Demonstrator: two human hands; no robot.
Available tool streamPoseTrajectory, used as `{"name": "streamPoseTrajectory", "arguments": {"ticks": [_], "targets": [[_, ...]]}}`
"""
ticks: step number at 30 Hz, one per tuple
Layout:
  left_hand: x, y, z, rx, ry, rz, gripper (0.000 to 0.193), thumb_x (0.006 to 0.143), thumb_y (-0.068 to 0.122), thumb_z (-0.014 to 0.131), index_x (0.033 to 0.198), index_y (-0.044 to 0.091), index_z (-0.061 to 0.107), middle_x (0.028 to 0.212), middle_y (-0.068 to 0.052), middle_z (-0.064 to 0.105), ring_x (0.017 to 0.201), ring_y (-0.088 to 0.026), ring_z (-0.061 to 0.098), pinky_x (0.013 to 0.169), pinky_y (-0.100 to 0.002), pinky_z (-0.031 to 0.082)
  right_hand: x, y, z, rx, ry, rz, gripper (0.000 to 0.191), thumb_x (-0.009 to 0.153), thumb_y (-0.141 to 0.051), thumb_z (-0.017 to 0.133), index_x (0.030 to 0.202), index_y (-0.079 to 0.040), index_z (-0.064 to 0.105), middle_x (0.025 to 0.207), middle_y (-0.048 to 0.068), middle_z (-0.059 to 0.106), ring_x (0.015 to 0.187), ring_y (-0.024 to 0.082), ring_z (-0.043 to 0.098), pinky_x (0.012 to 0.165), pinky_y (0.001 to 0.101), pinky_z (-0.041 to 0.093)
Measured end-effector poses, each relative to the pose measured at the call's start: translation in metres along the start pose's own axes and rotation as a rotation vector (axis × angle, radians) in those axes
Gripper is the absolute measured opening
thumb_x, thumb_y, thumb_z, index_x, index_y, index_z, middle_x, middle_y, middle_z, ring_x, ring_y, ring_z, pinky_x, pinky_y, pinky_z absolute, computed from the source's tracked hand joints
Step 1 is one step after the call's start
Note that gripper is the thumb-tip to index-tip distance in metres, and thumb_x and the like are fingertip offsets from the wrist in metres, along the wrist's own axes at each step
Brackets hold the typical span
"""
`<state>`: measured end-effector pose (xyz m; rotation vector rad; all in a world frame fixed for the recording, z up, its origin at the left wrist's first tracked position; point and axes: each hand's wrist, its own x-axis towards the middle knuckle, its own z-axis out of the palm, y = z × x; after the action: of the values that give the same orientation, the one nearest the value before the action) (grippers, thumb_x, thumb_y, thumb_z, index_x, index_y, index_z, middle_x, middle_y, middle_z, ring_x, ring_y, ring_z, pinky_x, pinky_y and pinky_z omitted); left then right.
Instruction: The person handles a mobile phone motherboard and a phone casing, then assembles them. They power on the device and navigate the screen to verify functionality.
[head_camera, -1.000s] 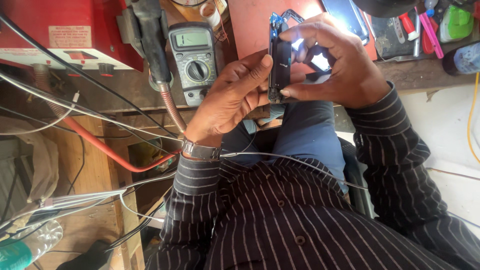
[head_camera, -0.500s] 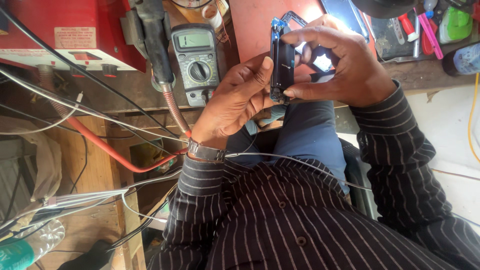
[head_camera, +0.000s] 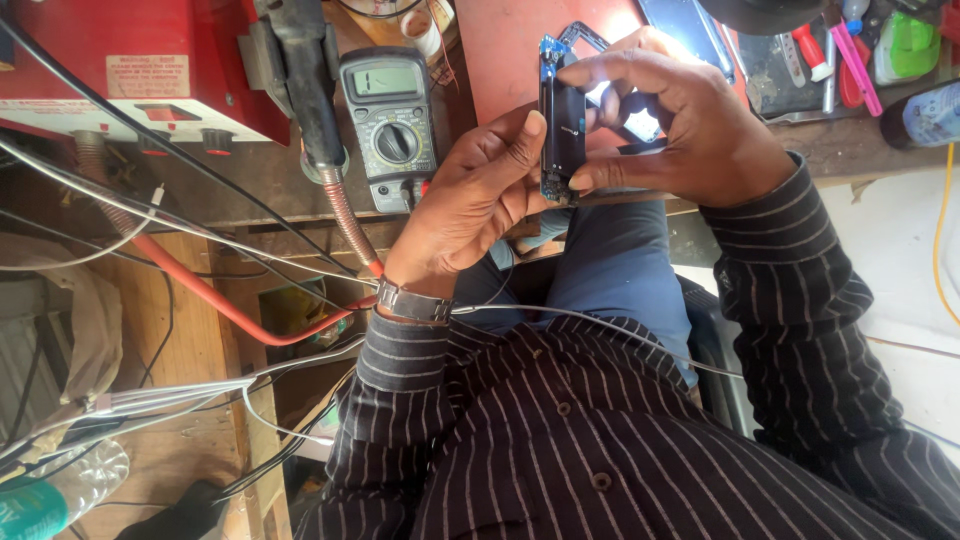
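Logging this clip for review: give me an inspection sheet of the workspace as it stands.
Surface: wooden bench, worn, crowded with gear.
Job's things: small dark phone-like device with blue edge, held upright between both hands above the lap.
Clutter: digital multimeter; red equipment box; screwdrivers and tools at the far right; plastic bottle low on the left.
Hands: left hand braces the device from the side, wristwatch on that wrist; right hand pinches it top and bottom.
Cables: red hose, black and white wires cross the left side.
Surroundings: striped shirt; pale floor on the right.
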<state>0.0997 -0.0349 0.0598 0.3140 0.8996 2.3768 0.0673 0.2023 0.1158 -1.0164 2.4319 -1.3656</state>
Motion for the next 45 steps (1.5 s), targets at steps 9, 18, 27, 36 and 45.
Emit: {"name": "streamPoseTrajectory", "arguments": {"ticks": [9, 18, 27, 36, 45], "targets": [[0.004, 0.002, 0.007, 0.016, 0.008, 0.009, 0.055, 0.112, 0.031, 0.059, 0.153, -0.004, 0.046, 0.130, -0.019, 0.069, 0.117, -0.020, 0.069, 0.100, -0.038, 0.061, -0.002, -0.001, -0.001, 0.041, -0.056, 0.018, 0.088, 0.076, -0.022, 0.094, 0.150, -0.006, 0.049, 0.109, 0.000, 0.055, 0.103, 0.012, 0.057, 0.092, 0.0271, 0.052], [0.010, -0.005, 0.003, 0.031, 0.117, 0.028, 0.056, 0.107, 0.028, 0.062, 0.152, -0.003, 0.047, 0.119, -0.015, 0.071, 0.109, -0.020, 0.072, 0.094, -0.036, 0.064, 0.003, -0.009, 0.017, -0.237, 0.104, -0.090, 0.094, 0.070, -0.031, 0.100, 0.147, -0.005, 0.052, 0.134, 0.013, 0.057, 0.124, 0.029, 0.058, 0.109, 0.0408, 0.048], [0.010, -0.009, 0.001, -0.005, 0.132, 0.118, 0.062, 0.104, 0.024, 0.067, 0.152, -0.003, 0.040, 0.117, -0.014, 0.069, 0.110, -0.022, 0.071, 0.093, -0.036, 0.063, -0.002, 0.006, 0.021, -0.008, 0.178, -0.115, 0.090, 0.076, -0.024, 0.099, 0.148, -0.004, 0.049, 0.136, 0.010, 0.059, 0.127, 0.017, 0.061, 0.111, 0.0318, 0.052], [0.011, -0.015, 0.009, -0.067, 0.211, 0.133, 0.070, 0.096, 0.000, 0.076, 0.153, -0.002, 0.036, 0.122, -0.017, 0.067, 0.115, -0.021, 0.068, 0.098, -0.037, 0.061, -0.013, 0.025, 0.047, 0.745, 0.218, -0.029, 0.094, 0.079, 0.000, 0.093, 0.157, -0.004, 0.041, 0.143, 0.011, 0.053, 0.129, 0.019, 0.058, 0.112, 0.0371, 0.056], [0.014, -0.011, -0.005, 0.476, 0.362, 0.396, 0.068, 0.097, -0.001, 0.079, 0.149, 0.002, 0.037, 0.115, -0.016, 0.075, 0.111, -0.020, 0.075, 0.099, -0.032, 0.063, -0.014, 0.016, 0.042, 0.699, 0.276, 0.140, 0.066, 0.096, 0.006, 0.075, 0.155, 0.003, 0.044, 0.145, 0.014, 0.056, 0.131, 0.017, 0.061, 0.114, 0.0318, 0.055]]}}
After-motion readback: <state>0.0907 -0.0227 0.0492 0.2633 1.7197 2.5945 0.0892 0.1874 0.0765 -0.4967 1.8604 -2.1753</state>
